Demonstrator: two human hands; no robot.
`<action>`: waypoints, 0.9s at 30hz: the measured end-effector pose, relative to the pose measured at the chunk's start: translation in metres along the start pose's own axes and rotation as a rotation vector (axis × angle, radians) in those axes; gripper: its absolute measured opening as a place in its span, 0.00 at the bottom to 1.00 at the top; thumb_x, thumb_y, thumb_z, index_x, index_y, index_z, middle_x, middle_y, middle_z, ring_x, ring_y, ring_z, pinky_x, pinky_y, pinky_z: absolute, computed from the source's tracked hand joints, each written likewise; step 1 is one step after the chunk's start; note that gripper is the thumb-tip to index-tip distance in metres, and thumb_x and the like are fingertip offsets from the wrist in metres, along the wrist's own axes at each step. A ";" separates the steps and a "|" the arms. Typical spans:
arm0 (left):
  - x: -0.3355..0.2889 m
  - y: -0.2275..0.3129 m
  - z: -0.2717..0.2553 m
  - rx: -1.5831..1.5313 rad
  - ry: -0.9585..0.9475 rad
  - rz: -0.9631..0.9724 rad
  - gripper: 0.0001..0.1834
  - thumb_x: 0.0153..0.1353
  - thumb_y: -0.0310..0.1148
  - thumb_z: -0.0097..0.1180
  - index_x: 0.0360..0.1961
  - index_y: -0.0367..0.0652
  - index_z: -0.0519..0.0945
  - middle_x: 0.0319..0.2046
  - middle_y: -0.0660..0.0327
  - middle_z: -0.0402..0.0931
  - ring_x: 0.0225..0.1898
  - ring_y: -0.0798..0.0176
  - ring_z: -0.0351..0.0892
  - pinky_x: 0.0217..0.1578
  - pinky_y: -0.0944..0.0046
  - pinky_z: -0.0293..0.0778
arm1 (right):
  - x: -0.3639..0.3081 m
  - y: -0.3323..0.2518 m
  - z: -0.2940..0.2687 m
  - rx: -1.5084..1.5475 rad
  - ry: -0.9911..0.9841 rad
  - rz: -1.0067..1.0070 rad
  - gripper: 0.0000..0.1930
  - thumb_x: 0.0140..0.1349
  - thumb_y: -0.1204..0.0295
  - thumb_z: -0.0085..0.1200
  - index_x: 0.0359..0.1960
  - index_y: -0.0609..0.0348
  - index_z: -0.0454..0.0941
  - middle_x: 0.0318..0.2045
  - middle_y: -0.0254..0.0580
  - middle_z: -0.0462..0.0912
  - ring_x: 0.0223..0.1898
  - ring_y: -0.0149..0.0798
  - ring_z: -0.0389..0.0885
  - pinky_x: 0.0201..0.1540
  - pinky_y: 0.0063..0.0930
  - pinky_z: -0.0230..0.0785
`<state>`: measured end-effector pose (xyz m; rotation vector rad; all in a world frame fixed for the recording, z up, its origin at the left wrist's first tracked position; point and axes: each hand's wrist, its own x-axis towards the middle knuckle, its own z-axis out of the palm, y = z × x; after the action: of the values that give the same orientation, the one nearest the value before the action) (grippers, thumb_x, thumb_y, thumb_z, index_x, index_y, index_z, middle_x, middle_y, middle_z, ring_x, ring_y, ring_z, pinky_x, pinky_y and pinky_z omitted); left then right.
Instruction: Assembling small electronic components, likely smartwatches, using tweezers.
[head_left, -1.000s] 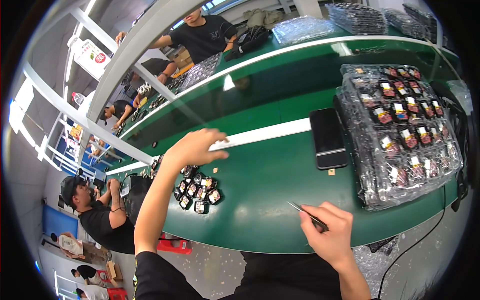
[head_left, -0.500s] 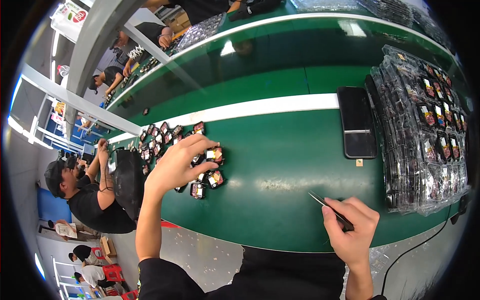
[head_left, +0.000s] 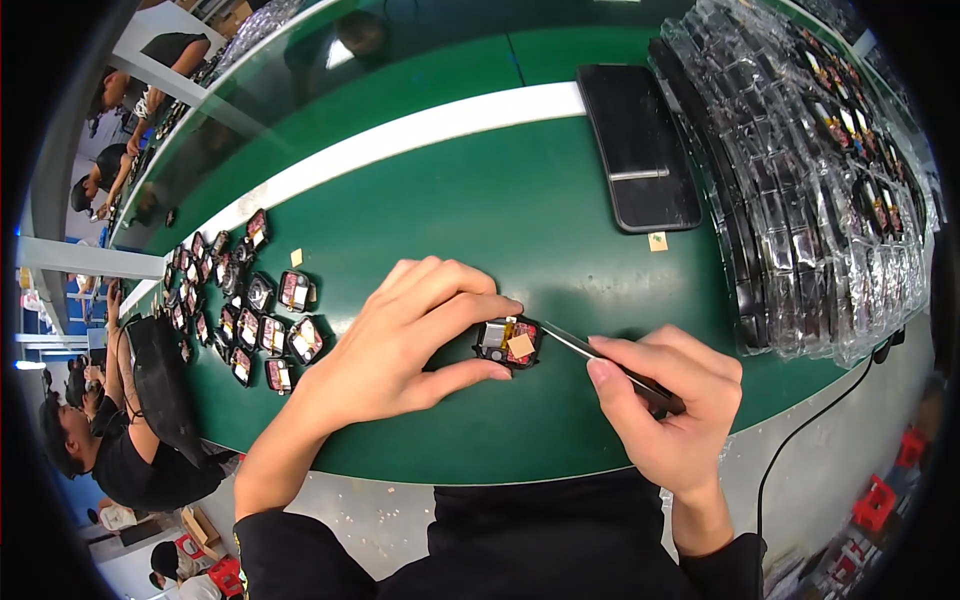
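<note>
The left hand's [head_left: 400,350] fingers, parted by one small black module's [head_left: 495,338] width, grip its edges on the green desk [head_left: 440,440], forearm angled from lower left. The right hand's [head_left: 675,405] fingers pinch one pair of tweezers [head_left: 572,344], pointing leftward, tips at the module's right side. Farther right: one phone [head_left: 640,150], one tray stack [head_left: 790,190]. Left: clustered modules [head_left: 272,335], too overlapped to count.

From my remote seat I see a green counter [head_left: 560,430] with a white strip [head_left: 430,130] along its far edge. Past the strip, a glossy green surface [head_left: 420,70] throws back a bright patch of light. A pale beam [head_left: 90,262] crosses near the counter's left end. Beyond the near edge I make out grey, speckled floor [head_left: 365,515], with red stools [head_left: 873,502] past the right corner.
</note>
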<state>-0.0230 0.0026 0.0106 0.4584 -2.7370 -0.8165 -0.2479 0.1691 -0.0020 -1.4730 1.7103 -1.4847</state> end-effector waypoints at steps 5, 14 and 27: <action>-0.001 0.005 0.005 -0.042 0.000 0.027 0.33 0.53 0.43 0.83 0.58 0.41 0.89 0.46 0.60 0.85 0.46 0.54 0.82 0.54 0.56 0.69 | 0.001 0.006 -0.008 0.071 -0.075 0.011 0.09 0.61 0.85 0.72 0.42 0.67 0.93 0.23 0.34 0.83 0.18 0.20 0.74 0.20 0.18 0.58; -0.002 0.000 0.007 -0.054 -0.027 0.033 0.34 0.50 0.49 0.83 0.54 0.38 0.92 0.37 0.61 0.86 0.39 0.57 0.81 0.48 0.57 0.66 | 0.010 0.006 0.000 -0.022 -0.211 -0.033 0.09 0.57 0.86 0.71 0.39 0.65 0.93 0.22 0.34 0.82 0.15 0.21 0.70 0.17 0.21 0.57; 0.003 -0.003 0.008 -0.049 -0.010 0.032 0.38 0.46 0.55 0.83 0.52 0.37 0.91 0.38 0.60 0.88 0.32 0.59 0.77 0.43 0.58 0.66 | 0.007 0.010 0.002 -0.171 -0.140 -0.115 0.11 0.52 0.86 0.71 0.38 0.64 0.95 0.23 0.34 0.84 0.16 0.21 0.72 0.20 0.18 0.58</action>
<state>-0.0272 0.0033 0.0028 0.4013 -2.7195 -0.8776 -0.2525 0.1605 -0.0097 -1.7471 1.7288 -1.2832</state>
